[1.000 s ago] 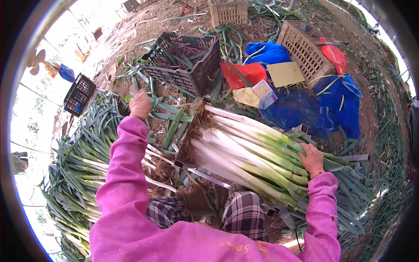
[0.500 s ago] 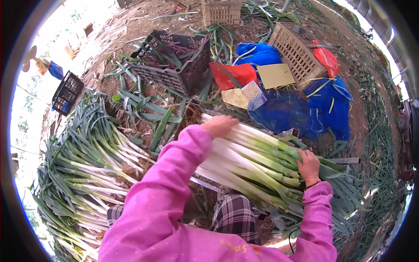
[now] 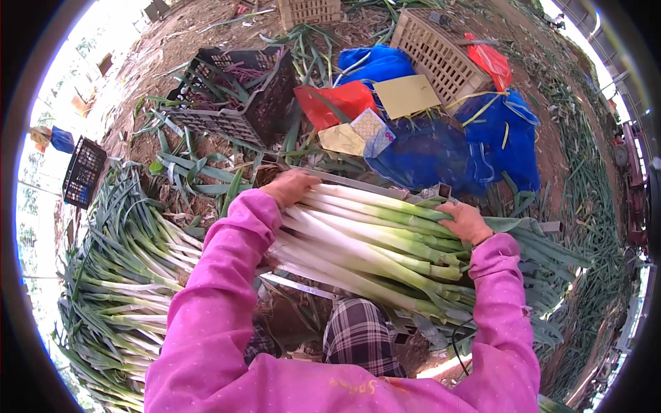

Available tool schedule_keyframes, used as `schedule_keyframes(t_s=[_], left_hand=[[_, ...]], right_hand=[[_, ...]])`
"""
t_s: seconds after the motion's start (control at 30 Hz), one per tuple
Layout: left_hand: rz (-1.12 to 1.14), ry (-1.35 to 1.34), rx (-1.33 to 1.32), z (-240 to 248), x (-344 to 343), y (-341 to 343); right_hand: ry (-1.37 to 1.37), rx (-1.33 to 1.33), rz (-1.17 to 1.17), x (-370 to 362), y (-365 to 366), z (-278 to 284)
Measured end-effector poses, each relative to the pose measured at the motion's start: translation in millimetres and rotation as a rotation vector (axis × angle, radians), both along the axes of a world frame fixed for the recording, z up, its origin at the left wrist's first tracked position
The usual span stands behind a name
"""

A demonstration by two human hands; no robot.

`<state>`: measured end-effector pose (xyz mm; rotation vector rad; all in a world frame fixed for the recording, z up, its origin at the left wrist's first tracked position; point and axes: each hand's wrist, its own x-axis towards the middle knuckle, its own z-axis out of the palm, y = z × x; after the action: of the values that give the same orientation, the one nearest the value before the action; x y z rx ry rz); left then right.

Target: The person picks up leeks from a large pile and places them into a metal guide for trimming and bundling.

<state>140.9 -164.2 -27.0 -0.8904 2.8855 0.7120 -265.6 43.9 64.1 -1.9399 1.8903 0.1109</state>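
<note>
A thick bundle of leeks (image 3: 372, 241) lies across a metal frame (image 3: 351, 180) in front of me, white root ends to the left and green leaves to the right. My left hand (image 3: 290, 188) is closed over the far edge of the bundle at the root ends; its fingertips are partly hidden. On the far side of the green part, my right hand (image 3: 467, 221) has its fingers curled over the leeks where the leaves begin. A large heap of loose leeks (image 3: 131, 275) spreads on the ground at my left.
Beyond the frame stand a black crate (image 3: 234, 96) with leaves and purplish strands inside and a tan crate (image 3: 441, 51). Blue mesh bags (image 3: 430, 155), a red bag (image 3: 337, 103) and a yellow card (image 3: 406, 96) lie between. Cut leaves (image 3: 592, 206) cover the ground at right.
My left hand has slid left from the white stalks to the root ends. The right hand has moved slightly farther away along the green part. The whole view has shifted.
</note>
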Motion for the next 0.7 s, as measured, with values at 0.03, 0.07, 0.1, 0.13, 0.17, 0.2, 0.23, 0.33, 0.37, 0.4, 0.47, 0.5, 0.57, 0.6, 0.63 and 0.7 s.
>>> schedule_keyframes(t_s=[0.03, 0.07, 0.1, 0.13, 0.17, 0.2, 0.23, 0.33, 0.37, 0.4, 0.47, 0.5, 0.57, 0.6, 0.63, 0.7], left_hand=[[-0.009, 0.114, 0.01, -3.9, -0.4, -1.8], [0.005, 0.026, 0.056, -9.6, -4.9, 0.3], [0.001, 0.025, 0.058, -15.8, -5.9, 1.9], [-0.03, 0.085, 0.03, -23.3, -7.9, -0.1], [-0.064, 0.148, 0.003, -29.9, -8.8, -1.9], [-0.084, 0.237, -0.012, -27.8, -11.8, 2.1], [-0.051, 0.023, -0.003, -20.0, -14.7, 2.3], [0.011, -0.121, 0.046, -9.9, -7.5, 3.9], [0.003, -0.106, 0.039, -13.0, -7.7, 4.0], [0.006, -0.147, 0.036, -16.0, -5.9, 1.9], [0.035, -0.181, 0.075, -16.9, -11.3, 7.1], [0.021, -0.174, 0.073, -9.1, -15.0, 6.8], [0.026, -0.214, 0.064, -0.9, -23.4, 9.3], [0.036, -0.226, 0.055, 2.1, -22.8, 8.9], [0.042, -0.231, 0.057, 2.0, -20.2, 7.9], [0.042, -0.236, 0.045, -0.2, -20.3, 8.7]], right_hand=[[-0.001, 0.003, -0.006, -3.1, 5.7, -3.6], [-0.01, -0.05, -0.023, -5.4, 14.8, -6.7], [-0.021, -0.105, -0.038, -7.6, 20.2, -8.7], [-0.048, -0.045, -0.078, -11.6, 21.6, -7.7], [-0.113, -0.083, -0.056, -13.9, 19.8, -8.7], [-0.16, -0.111, -0.057, -16.9, 24.1, -8.3], [-0.174, -0.118, -0.043, -13.5, 20.9, -9.3], [-0.09, 0.011, -0.021, -12.2, 3.9, -17.3], [-0.076, 0.004, -0.029, -15.0, 7.8, -11.2], [-0.015, -0.009, -0.07, -11.9, 13.9, -5.4], [0.129, 0.024, -0.171, -14.9, 30.7, 22.1], [0.159, 0.019, -0.171, -30.4, 47.5, 35.5], [0.111, -0.07, -0.131, -67.8, 93.5, 62.2], [0.152, -0.074, -0.09, -82.4, 114.6, 70.4], [0.168, -0.109, -0.097, -86.5, 129.1, 80.9], [0.358, 0.005, -0.222, -111.5, 167.1, 94.8]])
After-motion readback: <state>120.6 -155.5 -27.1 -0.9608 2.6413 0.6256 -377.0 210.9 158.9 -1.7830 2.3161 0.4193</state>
